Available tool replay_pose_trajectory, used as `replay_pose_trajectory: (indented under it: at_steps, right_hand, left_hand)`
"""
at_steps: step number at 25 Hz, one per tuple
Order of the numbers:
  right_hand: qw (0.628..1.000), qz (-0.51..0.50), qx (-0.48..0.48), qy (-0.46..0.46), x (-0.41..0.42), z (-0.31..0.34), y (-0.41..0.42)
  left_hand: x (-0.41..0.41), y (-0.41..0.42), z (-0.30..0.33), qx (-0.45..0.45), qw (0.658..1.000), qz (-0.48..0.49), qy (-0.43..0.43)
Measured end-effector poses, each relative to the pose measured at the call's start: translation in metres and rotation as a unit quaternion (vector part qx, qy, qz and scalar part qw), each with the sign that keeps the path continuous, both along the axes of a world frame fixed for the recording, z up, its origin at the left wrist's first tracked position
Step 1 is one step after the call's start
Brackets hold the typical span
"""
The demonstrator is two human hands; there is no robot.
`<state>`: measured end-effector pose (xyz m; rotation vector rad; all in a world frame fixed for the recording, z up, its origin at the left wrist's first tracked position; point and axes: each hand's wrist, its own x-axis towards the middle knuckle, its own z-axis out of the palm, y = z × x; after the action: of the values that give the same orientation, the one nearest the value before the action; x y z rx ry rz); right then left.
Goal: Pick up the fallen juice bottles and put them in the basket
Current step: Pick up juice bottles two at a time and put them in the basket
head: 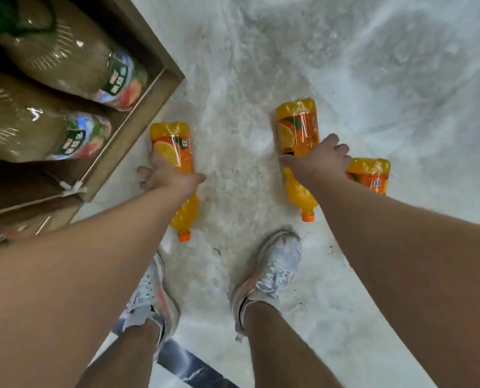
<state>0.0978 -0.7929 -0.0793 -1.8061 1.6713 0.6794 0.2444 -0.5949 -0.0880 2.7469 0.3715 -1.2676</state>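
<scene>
While leaning over the pale concrete floor (261, 79), we are gripping two fallen orange plastic juice bottles.
Our left hand (167, 176) is curling around the bottle beside the brown shelf unit (138, 116) (174, 152); our right hand (321, 161) is clasping the middle bottle (297, 127). A third orange bottle (370, 175) is lying just right of it, near our white sneakers (272, 264).

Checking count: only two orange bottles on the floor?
No, three: the left bottle, middle bottle and a third bottle behind the right arm.
</scene>
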Motion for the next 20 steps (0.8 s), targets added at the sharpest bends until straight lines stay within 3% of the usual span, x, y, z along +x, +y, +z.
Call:
replay_pose_trajectory:
  at_steps: [5, 10, 16, 20]
  right_hand:
    - [0.999, 0.009, -0.046, 0.013, -0.004, -0.078, 0.005]
    - [0.997, 0.003, -0.078, -0.024, -0.009, -0.089, 0.006]
    - [0.999, -0.028, -0.015, -0.014, 0.006, -0.043, 0.010]
    - [0.999, 0.002, -0.003, -0.033, 0.016, 0.037, 0.019]
  left_hand:
    - [-0.010, 0.031, -0.059, -0.018, 0.999, 0.017, -0.041]
    - [-0.007, 0.041, -0.073, -0.074, 0.995, 0.018, -0.068]
    - [0.011, 0.033, -0.031, -0.054, 0.998, -0.013, -0.023]
    - [0.019, 0.018, 0.046, -0.062, 0.997, -0.055, -0.003]
